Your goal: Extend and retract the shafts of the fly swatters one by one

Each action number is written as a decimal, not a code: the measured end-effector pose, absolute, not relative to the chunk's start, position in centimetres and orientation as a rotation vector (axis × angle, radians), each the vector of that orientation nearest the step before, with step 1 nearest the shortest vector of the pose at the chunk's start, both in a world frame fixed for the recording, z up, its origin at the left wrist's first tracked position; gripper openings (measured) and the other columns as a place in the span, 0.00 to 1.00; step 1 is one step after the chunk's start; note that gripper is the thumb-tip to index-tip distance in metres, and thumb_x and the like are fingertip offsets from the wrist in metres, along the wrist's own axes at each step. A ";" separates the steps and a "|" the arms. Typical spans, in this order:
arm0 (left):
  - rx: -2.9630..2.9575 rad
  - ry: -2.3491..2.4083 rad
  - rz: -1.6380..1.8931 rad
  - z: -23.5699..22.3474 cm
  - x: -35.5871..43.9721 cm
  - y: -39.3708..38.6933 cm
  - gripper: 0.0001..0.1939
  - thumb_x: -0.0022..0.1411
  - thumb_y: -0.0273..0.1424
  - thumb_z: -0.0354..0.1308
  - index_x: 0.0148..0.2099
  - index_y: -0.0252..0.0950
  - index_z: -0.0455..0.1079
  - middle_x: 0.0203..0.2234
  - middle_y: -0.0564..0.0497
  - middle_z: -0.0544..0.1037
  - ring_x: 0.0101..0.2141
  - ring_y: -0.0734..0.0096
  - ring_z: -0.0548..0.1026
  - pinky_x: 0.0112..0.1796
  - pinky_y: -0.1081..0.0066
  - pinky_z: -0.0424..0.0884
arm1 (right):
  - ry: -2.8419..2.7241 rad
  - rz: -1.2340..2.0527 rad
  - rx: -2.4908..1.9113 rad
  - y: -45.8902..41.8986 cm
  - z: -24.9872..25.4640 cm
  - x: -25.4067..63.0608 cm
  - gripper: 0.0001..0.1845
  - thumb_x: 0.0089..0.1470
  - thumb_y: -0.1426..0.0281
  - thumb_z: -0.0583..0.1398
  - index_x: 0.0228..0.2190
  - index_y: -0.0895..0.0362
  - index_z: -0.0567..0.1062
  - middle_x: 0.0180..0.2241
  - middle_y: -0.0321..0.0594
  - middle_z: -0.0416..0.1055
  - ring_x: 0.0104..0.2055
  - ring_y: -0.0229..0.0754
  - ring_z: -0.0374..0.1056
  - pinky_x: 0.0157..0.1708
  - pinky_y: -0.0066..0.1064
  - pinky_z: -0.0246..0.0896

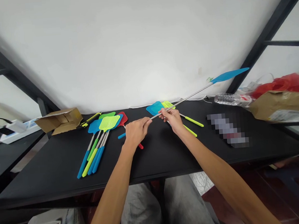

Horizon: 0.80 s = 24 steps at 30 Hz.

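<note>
Both of my hands hold one blue fly swatter [229, 75] above the table, its metal rod slanting up to the right. My left hand [137, 131] is closed near the lower end, with a bit of blue handle showing to its left. My right hand [173, 119] pinches the rod farther up. Beneath my left hand lies a red fly swatter [122, 118], partly hidden. To the left is a pile of several fly swatters with blue, green and yellow handles, topped by a yellow-green fly swatter [109, 122]. Behind my right hand lie a blue swatter head [154, 108] and a yellow-green swatter head [167, 104].
The black table [158, 159] meets a white wall. An open cardboard box [62, 120] and a yellow-black cutter [91, 120] are at the back left. A power strip [21, 132] is farther left. On the right are a plastic bottle [232, 99], a carton [285, 106] and a blurred-out object [227, 130].
</note>
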<state>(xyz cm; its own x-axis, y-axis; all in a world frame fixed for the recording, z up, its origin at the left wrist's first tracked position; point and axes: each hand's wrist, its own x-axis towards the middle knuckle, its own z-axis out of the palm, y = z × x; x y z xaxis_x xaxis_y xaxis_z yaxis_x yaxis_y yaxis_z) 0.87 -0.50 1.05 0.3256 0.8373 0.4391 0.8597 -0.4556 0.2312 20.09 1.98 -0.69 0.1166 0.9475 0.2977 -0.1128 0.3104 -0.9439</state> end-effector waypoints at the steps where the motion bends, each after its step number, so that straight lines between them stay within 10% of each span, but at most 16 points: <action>1: -2.523 -1.614 -0.794 1.1 0.9 -0.5 0.23 0.71 0.47 0.41 0.50 0.46 0.75 0.39 0.50 0.82 0.39 0.64 0.77 0.31 0.71 0.57 | -1.167 0.973 -0.939 2.0 -0.7 20.1 0.23 0.47 0.49 0.65 0.26 0.58 0.80 0.26 0.42 0.75 0.26 0.37 0.65 0.21 0.28 0.56; 24: -2.393 -1.704 -0.756 0.8 -2.2 0.4 0.18 0.66 0.48 0.52 0.45 0.44 0.76 0.33 0.51 0.81 0.33 0.64 0.76 0.29 0.70 0.56 | -0.649 0.816 -0.828 3.1 -0.2 24.6 0.26 0.46 0.47 0.65 0.24 0.59 0.76 0.17 0.32 0.63 0.18 0.31 0.59 0.16 0.23 0.53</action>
<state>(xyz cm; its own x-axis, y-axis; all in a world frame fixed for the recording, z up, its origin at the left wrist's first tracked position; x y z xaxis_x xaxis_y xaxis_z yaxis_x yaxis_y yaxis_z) -2.20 0.40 0.82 0.2467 0.8569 0.4526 0.9107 -0.3646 0.1940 24.60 3.11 -0.15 0.5326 0.8264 0.1827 -0.3639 0.4184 -0.8321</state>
